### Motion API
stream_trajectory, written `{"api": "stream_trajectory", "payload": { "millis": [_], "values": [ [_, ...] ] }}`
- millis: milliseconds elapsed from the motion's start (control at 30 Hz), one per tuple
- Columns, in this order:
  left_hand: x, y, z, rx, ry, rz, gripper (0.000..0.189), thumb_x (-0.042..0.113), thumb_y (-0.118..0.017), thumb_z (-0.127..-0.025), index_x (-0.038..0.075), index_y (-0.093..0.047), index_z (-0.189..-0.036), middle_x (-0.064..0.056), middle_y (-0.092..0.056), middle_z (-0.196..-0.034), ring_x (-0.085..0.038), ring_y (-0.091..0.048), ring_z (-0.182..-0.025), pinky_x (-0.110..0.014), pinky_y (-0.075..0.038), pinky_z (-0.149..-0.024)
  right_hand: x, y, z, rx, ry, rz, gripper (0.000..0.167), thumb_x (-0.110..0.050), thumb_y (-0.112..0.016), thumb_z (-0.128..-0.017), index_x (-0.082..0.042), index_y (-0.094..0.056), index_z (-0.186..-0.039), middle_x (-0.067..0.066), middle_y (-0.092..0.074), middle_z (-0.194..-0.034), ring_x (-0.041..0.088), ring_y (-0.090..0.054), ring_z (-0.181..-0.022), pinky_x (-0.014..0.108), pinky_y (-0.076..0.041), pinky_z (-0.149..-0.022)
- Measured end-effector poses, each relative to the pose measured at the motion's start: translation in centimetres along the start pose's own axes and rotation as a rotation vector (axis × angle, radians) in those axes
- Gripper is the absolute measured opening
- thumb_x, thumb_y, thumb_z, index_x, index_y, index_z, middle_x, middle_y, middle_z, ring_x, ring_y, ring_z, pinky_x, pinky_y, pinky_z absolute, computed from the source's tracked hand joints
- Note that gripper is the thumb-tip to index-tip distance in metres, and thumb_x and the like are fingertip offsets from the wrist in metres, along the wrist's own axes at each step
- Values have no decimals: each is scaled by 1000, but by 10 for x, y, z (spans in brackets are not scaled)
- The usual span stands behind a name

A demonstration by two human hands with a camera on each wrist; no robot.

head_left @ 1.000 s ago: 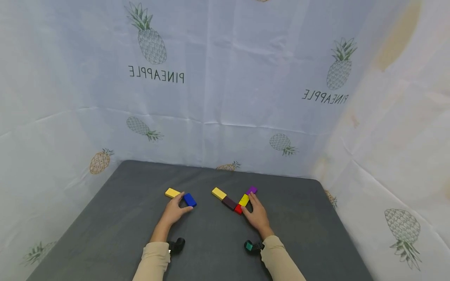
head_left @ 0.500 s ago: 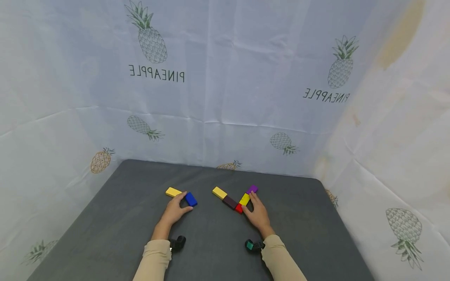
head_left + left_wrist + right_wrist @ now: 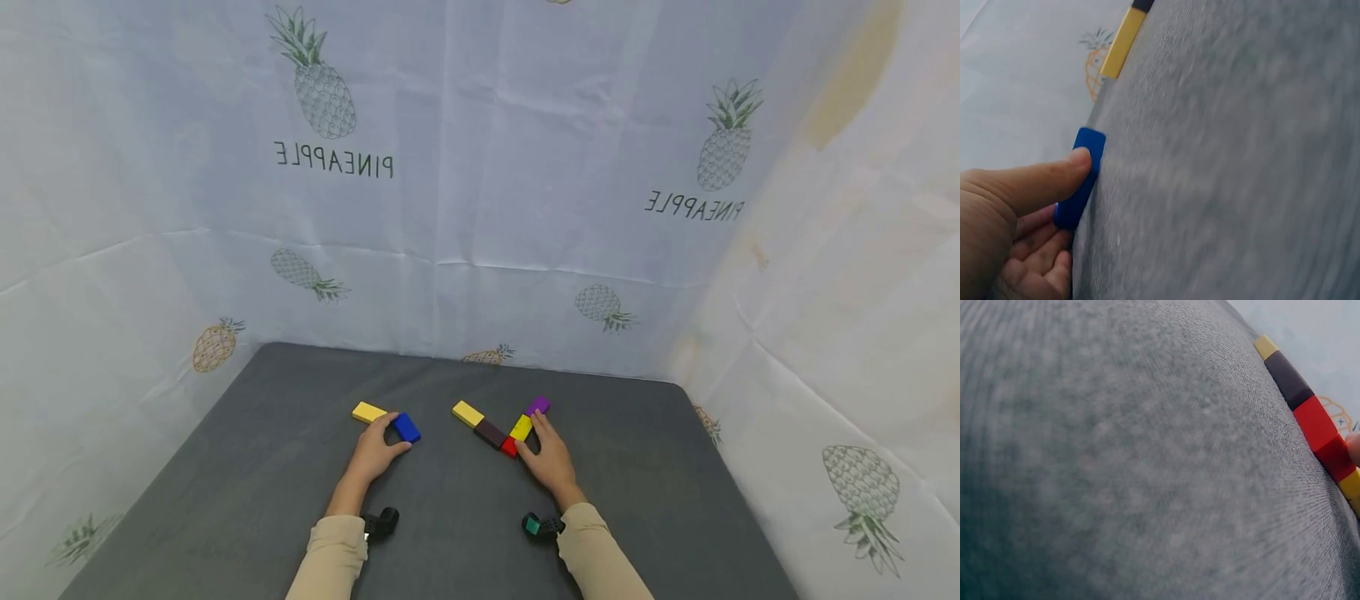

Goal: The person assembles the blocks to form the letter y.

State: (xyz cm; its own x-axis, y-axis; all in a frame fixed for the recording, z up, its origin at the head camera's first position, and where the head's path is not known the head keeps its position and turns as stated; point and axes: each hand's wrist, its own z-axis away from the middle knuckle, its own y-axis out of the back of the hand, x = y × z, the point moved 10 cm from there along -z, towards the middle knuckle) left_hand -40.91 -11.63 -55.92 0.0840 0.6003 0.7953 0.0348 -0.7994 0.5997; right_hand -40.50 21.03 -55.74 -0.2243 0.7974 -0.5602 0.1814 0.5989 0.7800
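In the head view my left hand (image 3: pixel 371 450) pinches a blue block (image 3: pixel 407 427) lying on the table. The left wrist view shows the thumb on the face of the blue block (image 3: pixel 1082 181), with fingers behind it. A pale yellow block (image 3: pixel 368 412) lies just beyond that hand. My right hand (image 3: pixel 551 461) spans one arm of a V-shaped row: its thumb touches the red block (image 3: pixel 509 447), and its forefinger reaches the purple block (image 3: pixel 537 406). Between them sits a bright yellow block (image 3: pixel 521 427). A dark block (image 3: pixel 490 433) and another pale yellow block (image 3: pixel 468 413) form the other arm.
The dark grey table (image 3: pixel 450 525) ends at a pale curtain (image 3: pixel 480 208) printed with pineapples, behind and to the sides. A black wrist camera (image 3: pixel 382 523) sits on the left wrist; a second wrist camera (image 3: pixel 542 525) is on the right.
My left fingertips have shifted very slightly to the right at the blue block. The right hand and the V-shaped row look unchanged.
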Motion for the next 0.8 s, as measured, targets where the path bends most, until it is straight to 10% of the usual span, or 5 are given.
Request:
{"api": "stream_trajectory", "payload": {
  "millis": [800],
  "values": [
    [4,-5,3,0,42,53,61,6,-71,-82,-5,-42,-134,-29,-38,-140,-46,-34,-133,-59,-30,-108,0,0,0,-7,-15,2,68,-39,-62,-89,-2,-41,-143,12,-35,-152,34,-37,-136,54,-33,-109]
  ]
}}
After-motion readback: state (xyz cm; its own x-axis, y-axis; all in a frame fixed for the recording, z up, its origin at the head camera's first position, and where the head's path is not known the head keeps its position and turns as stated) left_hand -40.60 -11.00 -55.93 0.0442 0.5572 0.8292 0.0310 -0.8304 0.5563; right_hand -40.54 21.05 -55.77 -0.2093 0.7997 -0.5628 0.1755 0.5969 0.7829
